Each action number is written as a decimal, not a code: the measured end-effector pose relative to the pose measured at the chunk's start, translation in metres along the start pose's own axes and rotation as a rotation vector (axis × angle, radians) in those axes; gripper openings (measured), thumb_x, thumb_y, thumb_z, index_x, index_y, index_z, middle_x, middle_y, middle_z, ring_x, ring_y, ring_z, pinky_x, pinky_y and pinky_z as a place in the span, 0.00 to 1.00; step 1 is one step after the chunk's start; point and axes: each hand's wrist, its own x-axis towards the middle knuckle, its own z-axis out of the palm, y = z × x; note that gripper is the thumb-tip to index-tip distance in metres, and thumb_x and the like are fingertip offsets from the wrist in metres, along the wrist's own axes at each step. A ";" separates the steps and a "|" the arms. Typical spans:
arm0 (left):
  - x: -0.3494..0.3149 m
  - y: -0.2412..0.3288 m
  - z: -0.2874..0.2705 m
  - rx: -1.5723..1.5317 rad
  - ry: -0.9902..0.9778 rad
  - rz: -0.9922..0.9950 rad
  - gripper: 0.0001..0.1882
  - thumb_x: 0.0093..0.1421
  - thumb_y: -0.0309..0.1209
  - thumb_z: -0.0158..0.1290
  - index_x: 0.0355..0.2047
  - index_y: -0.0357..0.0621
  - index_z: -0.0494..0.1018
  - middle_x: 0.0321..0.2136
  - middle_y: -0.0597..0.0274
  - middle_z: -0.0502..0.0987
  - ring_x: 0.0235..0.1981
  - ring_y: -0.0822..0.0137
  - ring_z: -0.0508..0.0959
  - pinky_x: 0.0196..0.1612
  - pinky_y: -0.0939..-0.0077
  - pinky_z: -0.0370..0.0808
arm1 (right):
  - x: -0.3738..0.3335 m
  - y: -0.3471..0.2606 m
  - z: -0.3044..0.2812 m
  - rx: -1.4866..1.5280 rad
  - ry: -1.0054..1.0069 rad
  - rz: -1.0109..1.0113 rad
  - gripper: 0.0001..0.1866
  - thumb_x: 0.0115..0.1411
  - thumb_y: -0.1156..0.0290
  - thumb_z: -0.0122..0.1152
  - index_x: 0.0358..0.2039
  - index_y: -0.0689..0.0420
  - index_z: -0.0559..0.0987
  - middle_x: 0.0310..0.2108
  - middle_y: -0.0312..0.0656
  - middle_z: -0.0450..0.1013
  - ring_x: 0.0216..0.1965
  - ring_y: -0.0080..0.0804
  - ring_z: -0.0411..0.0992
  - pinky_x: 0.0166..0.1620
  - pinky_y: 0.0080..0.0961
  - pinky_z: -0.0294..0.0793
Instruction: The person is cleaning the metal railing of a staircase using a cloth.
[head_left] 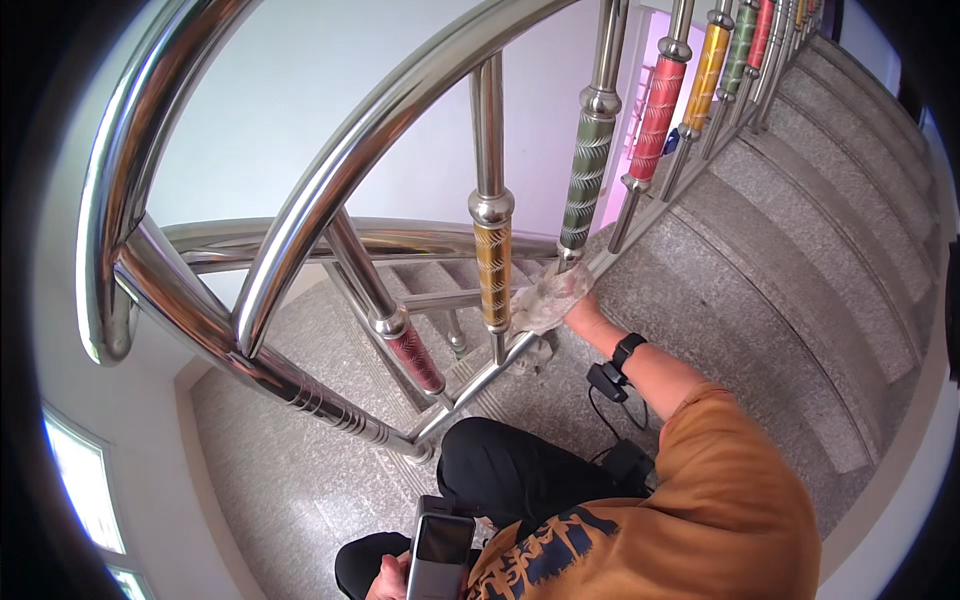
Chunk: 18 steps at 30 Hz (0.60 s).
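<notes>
A crumpled pale cloth (552,300) lies against the bottom rail (478,386) of the stair railing, between the yellow-banded baluster (492,270) and the green-banded baluster (585,180). Gripping it is my right hand (581,312), with the arm stretched forward; the cloth covers most of the fingers. A black band and a small black device (607,382) with a cable are at that wrist. My left hand (388,580) is low by my knee, beside a grey box-shaped device (442,550) with a dark screen. That device hides most of its fingers, so its grip is unclear.
A thick steel handrail (345,165) curves above my arm and ends at the left. Balusters with red, yellow and green bands run up to the right. Speckled stone steps (770,270) climb at the right; a stone landing (275,440) spreads at the left. A window (85,480) is lower left.
</notes>
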 end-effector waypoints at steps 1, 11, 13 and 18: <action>-0.003 -0.002 0.000 -0.010 0.008 -0.004 0.43 0.54 0.65 0.30 0.49 0.35 0.64 0.38 0.57 0.74 0.37 0.64 0.74 0.40 0.72 0.72 | -0.004 -0.014 -0.002 0.237 0.068 0.134 0.19 0.60 0.57 0.44 0.41 0.61 0.69 0.37 0.49 0.70 0.41 0.43 0.67 0.45 0.32 0.65; -0.014 0.080 0.124 0.096 -0.408 -0.074 0.62 0.32 0.80 0.34 0.52 0.33 0.56 0.23 0.52 0.71 0.21 0.65 0.72 0.26 0.77 0.69 | 0.035 -0.190 -0.141 0.708 -0.227 -0.506 0.19 0.52 0.66 0.59 0.43 0.58 0.68 0.36 0.38 0.67 0.40 0.29 0.68 0.46 0.25 0.68; -0.010 0.083 0.129 0.114 -0.390 -0.098 0.60 0.30 0.80 0.35 0.44 0.33 0.62 0.24 0.52 0.72 0.22 0.65 0.73 0.28 0.76 0.70 | 0.074 -0.244 -0.156 0.171 0.283 -0.763 0.22 0.50 0.61 0.59 0.42 0.60 0.67 0.41 0.42 0.64 0.44 0.31 0.64 0.45 0.29 0.66; -0.011 0.076 0.138 0.086 -0.216 -0.107 0.61 0.32 0.78 0.40 0.49 0.30 0.61 0.33 0.48 0.74 0.31 0.59 0.76 0.36 0.69 0.75 | 0.131 -0.291 -0.147 0.880 0.136 -0.640 0.20 0.51 0.66 0.59 0.42 0.61 0.68 0.37 0.45 0.70 0.38 0.35 0.70 0.40 0.30 0.70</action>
